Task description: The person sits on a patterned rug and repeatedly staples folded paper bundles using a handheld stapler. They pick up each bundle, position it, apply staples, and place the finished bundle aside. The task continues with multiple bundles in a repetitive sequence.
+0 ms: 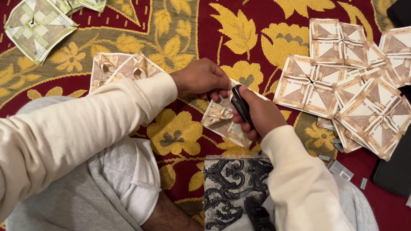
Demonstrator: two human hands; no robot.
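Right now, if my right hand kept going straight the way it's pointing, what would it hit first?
The right hand, gripping a small black tool, points up-left. It would likely meet the folded paper piece it already touches, then the left hand just beyond, though depth is unclear.

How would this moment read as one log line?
left hand: pinching folded banknote piece | right hand: gripping black stapler on it | surface: red floral cloth

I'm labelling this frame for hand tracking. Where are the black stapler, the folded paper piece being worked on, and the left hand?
black stapler (pixel 240 103), head view, on its dark top between the fingers.
folded paper piece (pixel 218 118), head view, on its tan lower-left flap.
left hand (pixel 202 77), head view, on the back of the hand.
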